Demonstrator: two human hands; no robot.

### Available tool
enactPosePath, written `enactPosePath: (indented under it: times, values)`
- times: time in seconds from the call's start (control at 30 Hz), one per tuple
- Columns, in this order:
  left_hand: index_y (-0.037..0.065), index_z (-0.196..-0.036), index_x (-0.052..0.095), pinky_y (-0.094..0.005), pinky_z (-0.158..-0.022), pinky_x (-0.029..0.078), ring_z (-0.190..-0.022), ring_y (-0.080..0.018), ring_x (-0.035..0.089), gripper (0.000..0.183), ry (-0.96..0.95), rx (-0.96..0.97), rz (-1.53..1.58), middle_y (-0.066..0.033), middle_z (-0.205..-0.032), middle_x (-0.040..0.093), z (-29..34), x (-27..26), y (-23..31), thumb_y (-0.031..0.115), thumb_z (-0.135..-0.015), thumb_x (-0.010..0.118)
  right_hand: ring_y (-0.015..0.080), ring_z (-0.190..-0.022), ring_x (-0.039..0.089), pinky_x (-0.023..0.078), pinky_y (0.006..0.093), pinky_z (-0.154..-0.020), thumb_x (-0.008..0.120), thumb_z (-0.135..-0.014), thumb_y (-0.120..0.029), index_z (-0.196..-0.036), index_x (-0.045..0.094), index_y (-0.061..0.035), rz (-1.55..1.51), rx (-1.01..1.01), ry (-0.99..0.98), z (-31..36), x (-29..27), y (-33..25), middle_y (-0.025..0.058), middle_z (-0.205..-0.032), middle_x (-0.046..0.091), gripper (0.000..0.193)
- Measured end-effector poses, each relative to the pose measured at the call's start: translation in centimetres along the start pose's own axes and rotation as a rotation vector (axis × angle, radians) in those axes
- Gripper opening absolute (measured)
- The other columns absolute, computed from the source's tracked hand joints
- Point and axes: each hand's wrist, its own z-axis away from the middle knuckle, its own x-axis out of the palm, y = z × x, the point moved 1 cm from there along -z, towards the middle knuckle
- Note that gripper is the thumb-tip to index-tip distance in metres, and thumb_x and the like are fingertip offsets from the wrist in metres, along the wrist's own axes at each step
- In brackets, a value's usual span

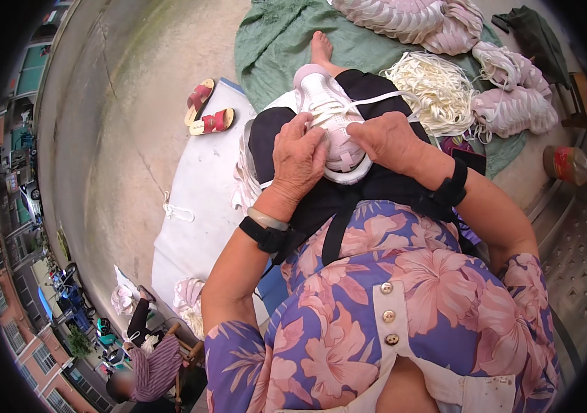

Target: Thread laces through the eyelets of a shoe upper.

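A pale pink and white sneaker (343,148) rests on my lap, its toe toward me. My left hand (298,157) is closed around its left side, the thumb pressing by the eyelets. On the other side my right hand (391,142) is closed in a pinch at the eyelet row; what lies between its fingertips is hidden. A white shoelace (379,99) crosses the upper part of the sneaker and loops out to the right, past my right hand. Dark bands circle both my wrists.
A pile of cream shoelaces (428,89) lies on a green cloth (273,51), with bundled pink sneakers (514,110) beside it. Red sandals (212,122) stand on a white sheet (190,179). A plastic jar (569,165) is at right. Another person (152,368) sits lower left.
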Motion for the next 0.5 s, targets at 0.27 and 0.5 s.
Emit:
enactPosePath:
  times: [0.27, 0.5]
  values:
    - [0.008, -0.089, 0.062, -0.0384, -0.078, 0.039, -0.092, -0.0300, 0.053, 0.023, 0.045, 0.081, -0.065, -0.0121, -0.105, 0.055, -2.0, 0.3, 1.4, 0.009, -0.066, 0.065, 0.0251, -0.061, 0.056, 0.044, 0.0351, -0.054, 0.056, -0.079, -0.009, -0.083, 0.056, -0.0026, -0.369, 0.167, 0.251, -0.4, -1.4, 1.8, 0.0120, -0.064, 0.055, 0.007]
    - [0.007, -0.082, 0.059, -0.0378, -0.076, 0.038, -0.091, -0.0286, 0.052, 0.019, 0.014, 0.141, -0.189, -0.0106, -0.103, 0.056, -3.6, 2.3, 2.3, 0.010, -0.063, 0.062, 0.0334, -0.070, 0.059, 0.047, 0.0376, -0.063, 0.055, -0.078, -0.010, -0.082, 0.059, -0.0044, -0.471, 0.290, 0.204, -0.2, -0.8, 3.9, 0.0154, -0.072, 0.060, 0.008]
